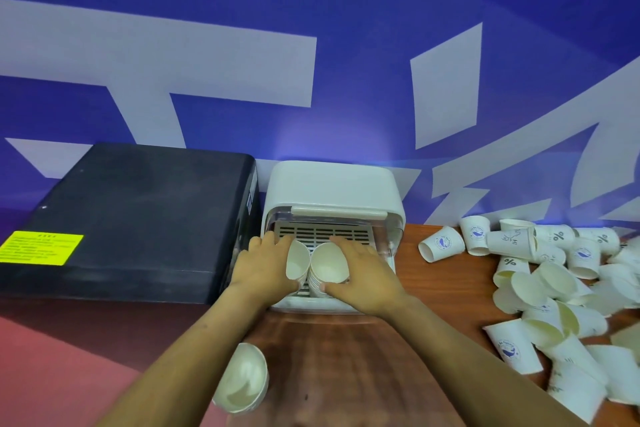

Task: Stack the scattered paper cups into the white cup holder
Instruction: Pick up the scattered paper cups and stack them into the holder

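At the open front of the white cup holder (332,191), two cup stacks are held side by side.

The left stack (297,263) is gripped by the left hand (265,262), fingers curled round its far side; the right stack (329,267) is grasped by the right hand (360,270), thumb against its near side and fingers laid over the top. Both stacks are tilted with their mouths toward the viewer, over the slotted tray (323,236). A further stack of cups (242,380) is seen on the wooden table (332,357) near the left forearm. Scattered paper cups (554,288) are piled at right. A black box (131,218) is placed just left of the holder.
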Demonstrator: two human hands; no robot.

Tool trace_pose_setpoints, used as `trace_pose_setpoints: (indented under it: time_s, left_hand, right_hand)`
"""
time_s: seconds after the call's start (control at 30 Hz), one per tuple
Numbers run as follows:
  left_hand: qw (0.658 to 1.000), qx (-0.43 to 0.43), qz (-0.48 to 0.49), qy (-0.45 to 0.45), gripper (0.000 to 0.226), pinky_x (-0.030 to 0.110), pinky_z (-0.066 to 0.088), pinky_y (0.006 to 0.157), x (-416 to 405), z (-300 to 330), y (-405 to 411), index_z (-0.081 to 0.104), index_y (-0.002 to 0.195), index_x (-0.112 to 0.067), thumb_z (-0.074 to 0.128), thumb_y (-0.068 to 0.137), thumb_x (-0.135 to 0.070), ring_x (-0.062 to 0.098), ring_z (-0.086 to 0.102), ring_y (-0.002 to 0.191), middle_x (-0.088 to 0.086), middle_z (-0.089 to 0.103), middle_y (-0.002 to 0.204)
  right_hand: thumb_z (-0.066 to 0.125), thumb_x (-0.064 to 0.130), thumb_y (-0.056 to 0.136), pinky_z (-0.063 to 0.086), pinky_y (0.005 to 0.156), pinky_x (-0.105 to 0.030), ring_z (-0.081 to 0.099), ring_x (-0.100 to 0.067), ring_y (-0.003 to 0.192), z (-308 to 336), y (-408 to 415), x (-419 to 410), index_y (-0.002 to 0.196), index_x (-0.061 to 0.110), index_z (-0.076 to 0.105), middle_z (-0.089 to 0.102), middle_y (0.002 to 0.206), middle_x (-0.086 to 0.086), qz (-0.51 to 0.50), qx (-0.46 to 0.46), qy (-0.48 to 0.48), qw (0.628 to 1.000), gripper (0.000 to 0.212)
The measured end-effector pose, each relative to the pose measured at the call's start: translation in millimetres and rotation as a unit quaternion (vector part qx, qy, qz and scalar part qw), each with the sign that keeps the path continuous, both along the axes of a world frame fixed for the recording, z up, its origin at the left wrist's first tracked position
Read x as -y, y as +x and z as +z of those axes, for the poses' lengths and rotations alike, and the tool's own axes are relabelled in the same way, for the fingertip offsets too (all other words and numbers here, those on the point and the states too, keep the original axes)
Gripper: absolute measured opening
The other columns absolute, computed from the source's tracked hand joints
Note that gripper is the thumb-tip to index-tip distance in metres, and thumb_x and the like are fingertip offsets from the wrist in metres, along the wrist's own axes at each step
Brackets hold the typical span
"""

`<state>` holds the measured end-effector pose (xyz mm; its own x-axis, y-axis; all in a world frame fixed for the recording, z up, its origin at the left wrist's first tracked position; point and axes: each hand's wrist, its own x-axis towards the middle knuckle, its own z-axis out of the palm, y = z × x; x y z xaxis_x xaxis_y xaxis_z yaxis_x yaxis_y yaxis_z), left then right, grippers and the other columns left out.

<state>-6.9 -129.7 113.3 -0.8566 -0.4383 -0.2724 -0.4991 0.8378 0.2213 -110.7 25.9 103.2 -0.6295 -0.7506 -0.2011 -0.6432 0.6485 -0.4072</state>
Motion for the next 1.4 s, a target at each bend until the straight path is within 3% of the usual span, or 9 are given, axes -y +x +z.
trace_pose_setpoints:
  time_s: [0.17,0.27,0.4,0.5,0.6,0.97,1.17,1.4]
  left_hand:
    - [1.000,0.030,-0.005,0.007,0.088,0.040,0.038,0.104,-1.3,-11.3,0.2,0.017,0.149,-0.025,0.066,0.080,-0.049,0.027,0.034,0.133,0.001,0.030,0.150]
    - [1.000,0.022,-0.001,0.016,0.085,0.042,0.034,0.107,-2.0,-8.9,-0.2,0.018,0.149,-0.027,0.065,0.081,-0.049,0.027,0.028,0.138,0.001,0.027,0.153]
    - [0.996,-0.086,0.005,0.016,0.059,0.038,0.041,0.101,-12.9,-0.2,-1.6,0.038,0.137,-0.025,0.059,0.086,-0.045,0.024,0.037,0.129,0.000,0.039,0.143]
    - [0.985,-0.164,-0.026,0.040,0.043,0.032,0.044,0.091,-33.7,14.5,-10.8,0.047,0.128,-0.027,0.058,0.088,-0.040,0.018,0.047,0.118,-0.005,0.050,0.128]
    - [0.975,-0.203,-0.070,0.057,0.032,0.032,0.047,0.087,-62.6,28.8,-27.3,0.053,0.119,-0.027,0.055,0.089,-0.038,0.015,0.054,0.107,-0.007,0.058,0.116]
    - [0.980,-0.159,-0.070,0.101,0.031,0.027,0.043,0.081,-159.2,31.4,-102.3,0.055,0.119,-0.027,0.058,0.089,-0.035,0.016,0.058,0.104,-0.007,0.061,0.115]
    - [0.986,-0.119,-0.044,0.109,0.037,0.031,0.045,0.084,-216.7,8.4,-159.0,0.052,0.122,-0.025,0.058,0.087,-0.036,0.019,0.057,0.106,-0.002,0.058,0.118]
    - [0.992,-0.077,-0.020,0.102,0.048,0.035,0.044,0.097,-254.4,-24.0,-206.2,0.047,0.133,-0.026,0.059,0.087,-0.035,0.023,0.049,0.118,0.002,0.050,0.130]
  right_hand:
    - [0.056,0.062,0.069,0.039,0.104,-0.040,0.045,-0.022,0.128,-6.0,-1.3,-3.3,0.144,0.033,0.027,0.046,0.143,0.008,-0.014,0.038,0.010,0.999,0.086]
    - [0.057,0.056,0.071,0.040,0.103,-0.042,0.044,-0.021,0.128,-4.4,-2.2,-9.5,0.144,0.034,0.026,0.047,0.141,0.006,-0.020,0.054,0.004,0.998,0.082]
    - [0.059,0.040,0.084,0.043,0.100,-0.035,0.047,-0.017,0.127,3.3,-7.0,-29.8,0.143,0.029,0.034,0.049,0.140,0.005,-0.062,0.019,-0.028,0.998,0.065]
    - [0.056,0.035,0.088,0.049,0.087,-0.031,0.058,-0.014,0.109,11.6,-16.0,-50.0,0.135,0.028,0.045,0.060,0.120,0.007,-0.106,0.018,-0.058,0.993,0.049]
    - [0.056,0.030,0.089,0.048,0.080,-0.028,0.058,-0.009,0.095,17.4,-28.8,-69.0,0.126,0.027,0.053,0.060,0.101,0.013,-0.131,0.024,-0.071,0.989,0.037]
    - [0.058,0.033,0.088,0.046,0.075,-0.026,0.059,-0.010,0.083,9.3,-100.8,-159.4,0.112,0.027,0.059,0.061,0.087,0.013,-0.138,0.050,-0.056,0.988,0.025]
    - [0.059,0.032,0.086,0.050,0.085,-0.034,0.061,-0.015,0.095,-1.5,-172.9,-213.1,0.112,0.026,0.060,0.063,0.094,0.013,-0.147,0.046,-0.043,0.987,0.026]
    - [0.058,0.024,0.086,0.045,0.097,-0.038,0.053,-0.022,0.116,-18.0,-228.7,-250.5,0.128,0.021,0.054,0.055,0.128,-0.006,-0.123,0.024,-0.049,0.991,0.041]
